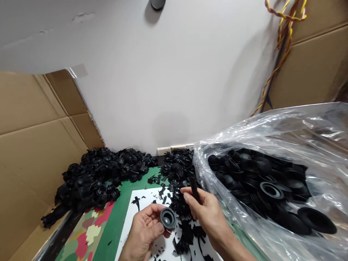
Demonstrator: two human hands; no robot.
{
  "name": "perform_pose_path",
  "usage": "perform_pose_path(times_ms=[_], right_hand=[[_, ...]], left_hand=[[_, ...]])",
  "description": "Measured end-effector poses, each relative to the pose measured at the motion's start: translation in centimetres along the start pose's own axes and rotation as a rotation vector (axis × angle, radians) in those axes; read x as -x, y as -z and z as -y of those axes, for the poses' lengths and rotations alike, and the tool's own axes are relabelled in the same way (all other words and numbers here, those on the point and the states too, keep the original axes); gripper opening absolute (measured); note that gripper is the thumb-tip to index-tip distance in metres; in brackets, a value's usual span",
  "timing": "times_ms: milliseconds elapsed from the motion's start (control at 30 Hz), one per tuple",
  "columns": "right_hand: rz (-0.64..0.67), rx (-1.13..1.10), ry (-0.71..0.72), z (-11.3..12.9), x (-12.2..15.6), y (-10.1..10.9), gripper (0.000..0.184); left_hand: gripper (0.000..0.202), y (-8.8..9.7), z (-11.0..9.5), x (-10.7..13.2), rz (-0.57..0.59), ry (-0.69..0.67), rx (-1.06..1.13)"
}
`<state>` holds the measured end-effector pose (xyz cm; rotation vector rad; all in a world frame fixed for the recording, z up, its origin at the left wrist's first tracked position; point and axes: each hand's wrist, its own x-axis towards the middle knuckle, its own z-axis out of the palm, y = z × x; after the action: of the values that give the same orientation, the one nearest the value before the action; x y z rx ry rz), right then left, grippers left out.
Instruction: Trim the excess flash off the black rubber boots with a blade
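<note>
Pinching the rubber cap [168,217] opening-up over the white sheet [129,214] at the near worktop [115,217], our left hand [144,232] should hold it steady, thumb clear of the rim, while our right hand [208,214] grips the thin black tool [194,187] just right of it.

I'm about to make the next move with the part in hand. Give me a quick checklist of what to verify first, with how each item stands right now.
1. Left hand grips the rubber part, opening facing the camera: ok.
2. Right hand holds the dark tool pinched between thumb and fingers: ok.
3. Tool tip away from the left hand: ok, it points up and away.
4. Condition of the tool's edge: cannot tell, too dark.
5. White sheet free of debris under the hands: not ok, black scraps litter it.
6. Plastic bag of parts open on the right: ok.
</note>
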<state>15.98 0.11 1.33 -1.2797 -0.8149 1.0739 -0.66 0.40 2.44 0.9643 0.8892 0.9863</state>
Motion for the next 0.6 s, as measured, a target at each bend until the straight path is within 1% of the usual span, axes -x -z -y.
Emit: perform_pose_path(times_ms=[100,233,400,467,600], right_hand=[[-0.032,-0.079,0.022,0.2,0.1,0.1,0.038],[-0.038,-0.155,0.063,0.4,0.1,0.3,0.047],[-0.039,-0.083,0.177,-0.3,-0.2,0.6,0.052],[-0.007,-0.076,0.183,-0.6,-0.3,0.6,0.053],[0.086,-0.110,0.130,-0.5,0.0,0.5,0.054]], left_hand=[[0.039,0.0,0.0,0.1,-0.003,-0.013,0.020],[0.038,-0.1,0.1,0.1,-0.030,-0.026,0.042],[0.038,-0.1,0.1,0.0,-0.053,-0.048,0.042],[0.038,0.0,0.1,-0.1,-0.068,-0.043,0.039],[0.038,0.1,0.2,-0.3,-0.127,-0.047,0.035]])
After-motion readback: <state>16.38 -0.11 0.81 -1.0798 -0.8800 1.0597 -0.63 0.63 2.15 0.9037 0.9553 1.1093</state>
